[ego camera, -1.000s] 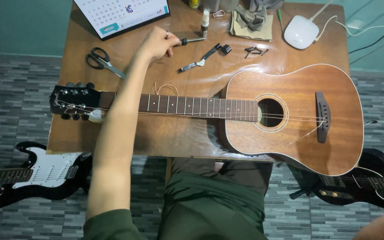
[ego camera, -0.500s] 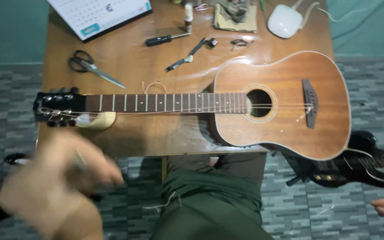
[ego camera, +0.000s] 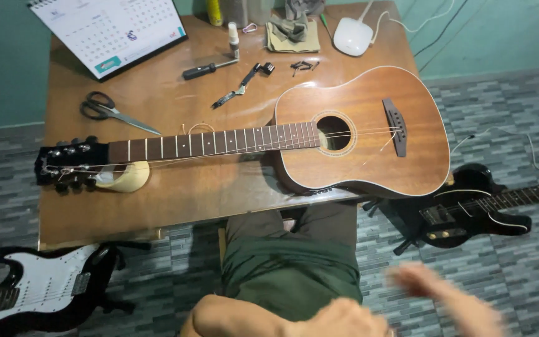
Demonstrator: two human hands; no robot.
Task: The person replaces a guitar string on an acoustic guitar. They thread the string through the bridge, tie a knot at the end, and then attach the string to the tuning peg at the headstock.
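Change: we see both hands now drawn off the table [ego camera: 95,218] to our lap; the screwdriver [ego camera: 204,68] lies released.
Left hand [ego camera: 338,319]: low in view, grip state cannot be told.
Right hand [ego camera: 444,296]: motion-blurred, state unclear.
Acoustic guitar [ego camera: 369,137]: flat on table, headstock left.
Handling: we judge it light, rigid, scratch-prone; grasp neck and body edge.

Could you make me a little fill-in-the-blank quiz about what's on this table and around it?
1. The acoustic guitar lies flat on the wooden ____.
2. The scissors lie just below the desk ____.
3. The black and white electric guitar lies on the tiled ____.
4. Both hands, the left hand and the right hand, are low over the person's ____, away from the table.

Missing words: table; calendar; floor; lap
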